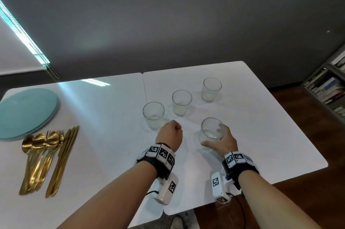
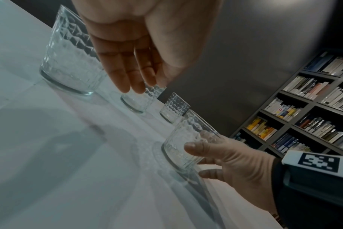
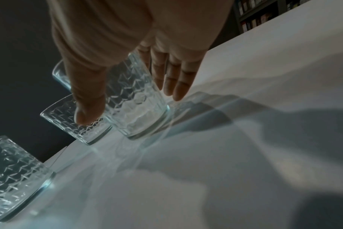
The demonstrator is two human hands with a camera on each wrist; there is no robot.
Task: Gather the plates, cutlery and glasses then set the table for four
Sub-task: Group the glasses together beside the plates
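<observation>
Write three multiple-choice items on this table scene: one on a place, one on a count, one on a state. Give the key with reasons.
1. Where does the stack of round turquoise plates lie on the white table?
A. far left
B. far right
C. in the middle

2. How many clear patterned glass tumblers stand on the table?
A. two
B. four
C. six

3. What is the right hand doing?
A. lying flat on the table
B. lifting a gold knife
C. gripping the nearest tumbler

Key: 1 A, the plates sit at the left edge beside the gold cutlery. 2 B, the head view shows four. 3 C, thumb and fingers curl round it, while the left hand holds nothing.
</observation>
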